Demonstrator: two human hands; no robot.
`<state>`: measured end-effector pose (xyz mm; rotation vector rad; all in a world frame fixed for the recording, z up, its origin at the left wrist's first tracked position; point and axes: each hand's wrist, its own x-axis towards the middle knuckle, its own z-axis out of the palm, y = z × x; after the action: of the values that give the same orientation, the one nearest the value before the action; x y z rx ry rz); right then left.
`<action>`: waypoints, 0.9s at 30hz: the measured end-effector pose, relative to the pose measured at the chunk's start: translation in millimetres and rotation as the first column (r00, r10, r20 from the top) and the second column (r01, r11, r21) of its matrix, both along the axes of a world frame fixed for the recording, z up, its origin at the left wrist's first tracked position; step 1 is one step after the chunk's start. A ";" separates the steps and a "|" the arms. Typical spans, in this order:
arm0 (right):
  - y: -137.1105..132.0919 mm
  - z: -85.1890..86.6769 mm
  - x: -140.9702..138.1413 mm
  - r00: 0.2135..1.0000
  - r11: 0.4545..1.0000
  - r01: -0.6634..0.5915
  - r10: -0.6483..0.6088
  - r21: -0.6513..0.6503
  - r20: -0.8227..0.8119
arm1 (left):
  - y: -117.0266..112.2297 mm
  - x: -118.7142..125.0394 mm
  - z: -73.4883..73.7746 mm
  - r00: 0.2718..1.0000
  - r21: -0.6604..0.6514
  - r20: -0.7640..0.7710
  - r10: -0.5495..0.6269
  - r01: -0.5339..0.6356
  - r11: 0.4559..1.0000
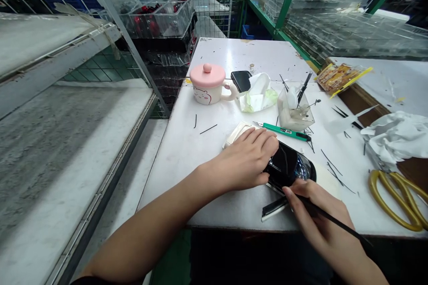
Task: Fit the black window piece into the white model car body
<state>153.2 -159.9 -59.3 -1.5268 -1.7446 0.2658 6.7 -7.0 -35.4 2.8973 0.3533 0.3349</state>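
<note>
A glossy black oblong part (288, 160) with rounded ends lies slanted at the front of the white table. My left hand (251, 156) grips its left end from above, fingers bent over the top and thumb at the near side. Between the thumb and fingers of my right hand (317, 207) is a thin black strip (334, 219), pinched against the part's near edge; its loose end trails to the lower right. Short black and white strips (274, 207) lie just below the part. A green utility knife (284, 130) rests beyond my left fingers, beside a whitish object (239, 132).
Behind stand a pink-lidded mug (207, 83), a dark phone (241, 80), a tissue pack (258, 98) and a clear tool holder (294, 113). Gold-handled scissors (397, 198) and crumpled white cloth (399, 136) lie right. Thin black offcuts (336, 173) are scattered. A metal rack (110, 164) borders the left.
</note>
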 end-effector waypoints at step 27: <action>-6.9 -16.4 5.6 0.993 0.977 -0.094 0.105 0.192 -0.049 | -0.2 0.9 2.0 1.000 0.003 -0.025 0.001 -0.001 1.000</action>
<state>158.8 -166.8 -75.6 -1.2859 -1.7493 0.1877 7.5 -7.2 -33.5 2.9070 0.3586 0.3001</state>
